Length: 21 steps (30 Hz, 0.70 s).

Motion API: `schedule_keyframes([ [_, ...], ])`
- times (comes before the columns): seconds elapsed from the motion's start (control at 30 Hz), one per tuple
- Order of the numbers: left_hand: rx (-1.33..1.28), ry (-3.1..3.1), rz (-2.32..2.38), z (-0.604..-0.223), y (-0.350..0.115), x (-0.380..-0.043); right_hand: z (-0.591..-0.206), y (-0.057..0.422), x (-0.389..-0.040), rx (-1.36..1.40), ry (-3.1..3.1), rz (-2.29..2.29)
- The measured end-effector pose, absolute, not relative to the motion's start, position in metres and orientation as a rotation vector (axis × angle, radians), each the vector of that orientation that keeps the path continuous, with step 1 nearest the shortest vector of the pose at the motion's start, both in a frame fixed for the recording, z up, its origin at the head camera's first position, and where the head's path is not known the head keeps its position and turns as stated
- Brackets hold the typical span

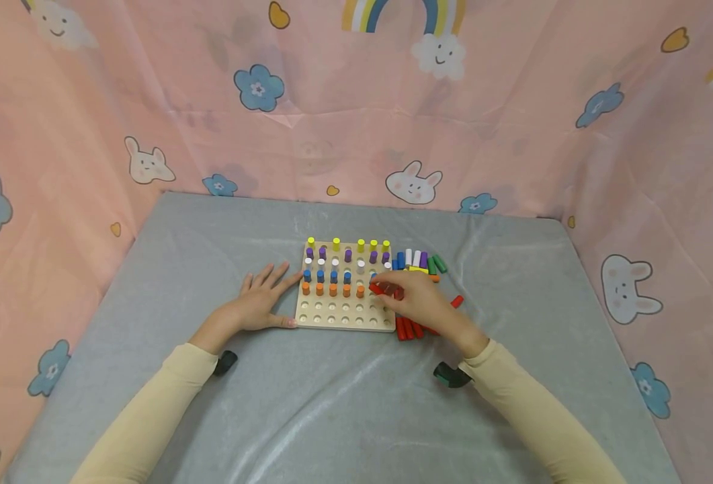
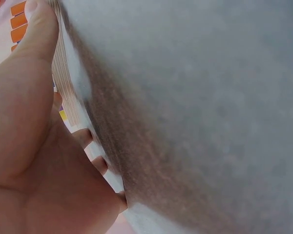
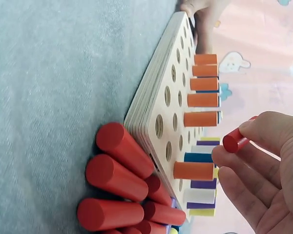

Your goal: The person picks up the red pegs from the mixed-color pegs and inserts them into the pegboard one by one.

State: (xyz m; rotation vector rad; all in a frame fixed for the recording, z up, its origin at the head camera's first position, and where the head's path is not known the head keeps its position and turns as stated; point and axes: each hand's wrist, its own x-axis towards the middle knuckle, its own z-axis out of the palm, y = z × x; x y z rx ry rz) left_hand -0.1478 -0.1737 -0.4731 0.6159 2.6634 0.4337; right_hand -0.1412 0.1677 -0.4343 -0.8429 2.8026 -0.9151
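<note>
A wooden peg board point(image 1: 347, 323) lies on the table with rows of yellow, purple, white, blue and orange pegs point(image 1: 332, 290) standing in its holes. The two front rows of holes, as far as they show, hold no pegs. My left hand point(image 1: 256, 304) rests flat with fingers spread at the board's left side, the thumb touching the front left corner. Over the right part of the board, my right hand point(image 1: 423, 299) pinches a red peg point(image 3: 237, 141) between thumb and fingers. In the right wrist view that peg is held above the board, tilted, near a lone orange peg point(image 3: 193, 170).
Loose red pegs point(image 3: 117, 214) lie heaped against the board's right side. Behind them are loose green pegs point(image 1: 439, 263) and blue, white, purple, yellow and orange ones. One red peg point(image 1: 457, 302) lies farther right. Grey cloth point(image 1: 308, 410) covers the table; a pink patterned curtain point(image 1: 332, 121) surrounds it.
</note>
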Motion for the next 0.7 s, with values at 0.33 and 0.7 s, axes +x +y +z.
schedule_keyframes([
  [0.33, 0.607, 2.657, 0.440, -0.473, -0.174, -0.148, -0.439, 0.157, -0.141, -0.837, 2.796, -0.978],
  [0.7, 0.615, 2.663, 0.439, -0.475, -0.174, -0.148, -0.443, 0.144, -0.142, -0.848, 2.765, -1.027],
])
